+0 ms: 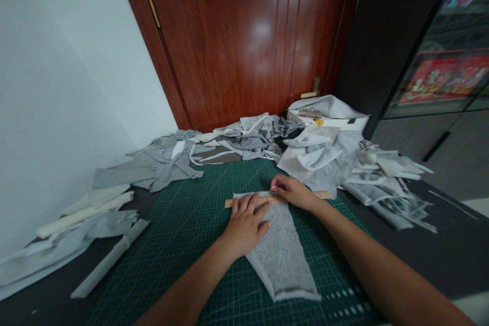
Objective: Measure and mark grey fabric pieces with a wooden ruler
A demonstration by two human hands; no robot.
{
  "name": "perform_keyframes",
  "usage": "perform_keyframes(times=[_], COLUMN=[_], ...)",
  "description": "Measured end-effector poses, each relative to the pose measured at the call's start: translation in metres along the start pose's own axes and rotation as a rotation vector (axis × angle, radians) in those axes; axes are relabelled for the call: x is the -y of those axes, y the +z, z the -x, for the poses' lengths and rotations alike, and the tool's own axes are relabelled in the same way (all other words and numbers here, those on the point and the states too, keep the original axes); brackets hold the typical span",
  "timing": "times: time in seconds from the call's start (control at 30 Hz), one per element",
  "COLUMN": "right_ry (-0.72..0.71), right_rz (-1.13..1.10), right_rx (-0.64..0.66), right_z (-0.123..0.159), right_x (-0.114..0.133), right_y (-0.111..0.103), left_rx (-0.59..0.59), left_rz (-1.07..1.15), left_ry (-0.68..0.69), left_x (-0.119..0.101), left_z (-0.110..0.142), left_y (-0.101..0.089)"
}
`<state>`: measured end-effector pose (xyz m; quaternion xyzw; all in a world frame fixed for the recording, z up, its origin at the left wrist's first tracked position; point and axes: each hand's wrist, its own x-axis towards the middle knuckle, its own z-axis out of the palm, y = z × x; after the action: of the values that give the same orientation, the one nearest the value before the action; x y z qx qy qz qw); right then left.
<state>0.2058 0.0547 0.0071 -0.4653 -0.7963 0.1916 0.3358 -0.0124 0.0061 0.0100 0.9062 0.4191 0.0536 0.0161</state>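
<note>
A grey piece of fabric (280, 254) lies lengthwise on a green cutting mat (183, 244). Across its far end rests a wooden ruler (324, 195), its two ends reaching past the cloth. My left hand (244, 226) is spread flat, fingertips pressing on the ruler and palm over the fabric. At the cloth's far edge, just beyond the ruler, my right hand (292, 189) is closed in a pinch. A small whitish bit shows at its fingertips; whether it is a marking tool or the fabric's edge is unclear.
Grey garment pieces (148, 165) and rolled fabric strips (110, 260) lie left of the mat. More cloth (255, 135) is heaped along the back. A white box (344, 121) draped with fabric stands at the back right, beside a pile of scraps (389, 178). A wooden door (237, 46) rises behind.
</note>
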Motion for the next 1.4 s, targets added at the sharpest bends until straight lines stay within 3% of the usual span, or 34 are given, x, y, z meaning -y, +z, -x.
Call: perform_keyframes(times=[0.37,0.67,0.8,0.9,1.07,1.2,1.4], right_ry=[0.022,-0.009,-0.034,0.038,0.179,0.178,0.134], right_rz=[-0.026,-0.146,-0.039,0.150,0.356,0.241,0.096], right_rx=[0.063,-0.029,0.027,0.031,-0.027,-0.044,-0.054], right_z=[0.001,0.001,0.002,0.003,0.002,0.000,-0.001], right_x=[0.005,0.019,0.037,0.044,0.035,0.024,0.018], right_y=[-0.004,0.002,0.010,0.011,0.002,-0.001,0.001], left_rx=[-0.030,-0.016,-0.045,-0.073,-0.049,-0.015,-0.073], left_rz=[0.000,0.000,-0.009,0.005,0.004,-0.008,-0.004], left_ry=[0.012,0.013,0.018,0.035,0.021,0.002,0.024], left_x=[0.000,0.000,0.003,0.005,0.004,0.001,0.000], left_z=[0.001,0.000,0.000,0.001,0.001,0.000,0.000], left_y=[-0.002,0.000,0.005,0.008,0.006,0.002,0.001])
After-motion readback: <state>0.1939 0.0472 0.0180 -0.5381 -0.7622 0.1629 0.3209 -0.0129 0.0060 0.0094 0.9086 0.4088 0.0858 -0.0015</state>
